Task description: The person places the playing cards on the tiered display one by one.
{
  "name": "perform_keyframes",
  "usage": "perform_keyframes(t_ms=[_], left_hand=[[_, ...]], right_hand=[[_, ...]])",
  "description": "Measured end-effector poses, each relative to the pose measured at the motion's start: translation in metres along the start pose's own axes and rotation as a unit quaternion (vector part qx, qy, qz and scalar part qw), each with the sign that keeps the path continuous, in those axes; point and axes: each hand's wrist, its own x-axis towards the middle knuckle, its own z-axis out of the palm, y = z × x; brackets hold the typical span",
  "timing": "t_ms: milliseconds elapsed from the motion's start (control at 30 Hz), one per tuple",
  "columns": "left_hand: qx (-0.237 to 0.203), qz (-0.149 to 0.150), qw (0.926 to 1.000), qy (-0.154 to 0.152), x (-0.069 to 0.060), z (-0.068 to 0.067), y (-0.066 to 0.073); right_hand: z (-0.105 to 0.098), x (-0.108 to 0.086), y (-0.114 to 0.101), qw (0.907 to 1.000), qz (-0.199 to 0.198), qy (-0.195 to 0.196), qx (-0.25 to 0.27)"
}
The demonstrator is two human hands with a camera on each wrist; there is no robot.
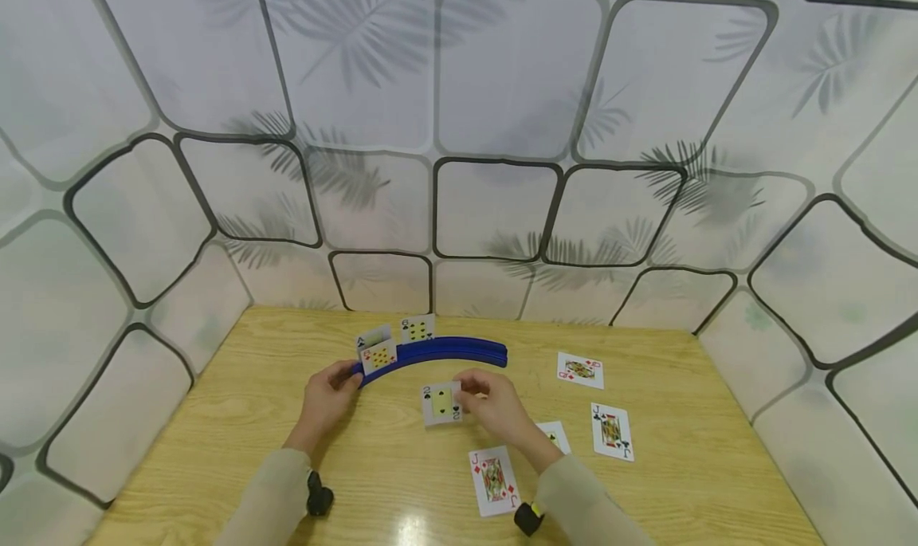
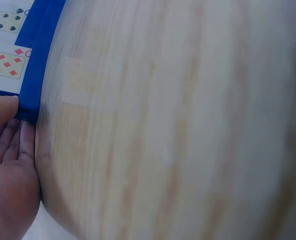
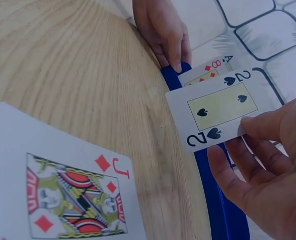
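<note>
White rectangular 2-of-spades playing card (image 1: 441, 403) sits pinched between the thumb and fingers of the right hand (image 1: 493, 405), its free end jutting past the fingertips. The left hand (image 1: 327, 396) grips the end of a blue curved plastic-looking card rack (image 1: 448, 347); a white 8-of-diamonds card (image 1: 379, 357) stands just beyond its fingertips. A light edge pinch should avoid bending the card; steady left fingers should prevent rack slippage.

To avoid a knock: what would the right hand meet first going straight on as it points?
Probably the blue card rack, with the two of spades held by the right hand leading. Its height is hard to judge; it might pass above.
</note>
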Motion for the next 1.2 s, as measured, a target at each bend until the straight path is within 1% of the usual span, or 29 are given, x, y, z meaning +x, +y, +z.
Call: perform_keyframes(t_ms=[200, 300, 400, 500, 800, 1033, 1200], left_hand=[[0.006, 0.0, 1.0, 0.002, -0.001, 0.0, 0.0], [0.006, 0.001, 1.0, 0.004, 0.0, 0.001, 0.0], [0.003, -0.002, 1.0, 0.006, 0.0, 0.001, 0.001], [0.004, -0.002, 1.0, 0.005, 0.0, 0.001, 0.001], [0.001, 0.0, 1.0, -0.001, -0.001, 0.0, 0.0], [0.005, 0.001, 1.0, 0.002, -0.001, 0.0, 0.0], [0.006, 0.0, 1.0, 0.0, 0.0, 0.0, 0.002]], right_hand=[[0.0, 0.01, 0.001, 0.9996, -0.014, 0.022, -0.012], [0.0, 0.015, 0.0, 0.9991, -0.023, 0.028, -0.023], [0.0, 0.02, -0.001, 0.999, -0.025, 0.032, -0.021], [0.0, 0.026, -0.004, 0.999, -0.014, 0.039, -0.016], [0.003, 0.042, -0.007, 0.9984, -0.002, 0.054, -0.014], [0.006, 0.05, -0.008, 0.9985, 0.007, 0.049, -0.023], [0.008, 0.054, -0.011, 0.9974, 0.007, 0.059, -0.04]])
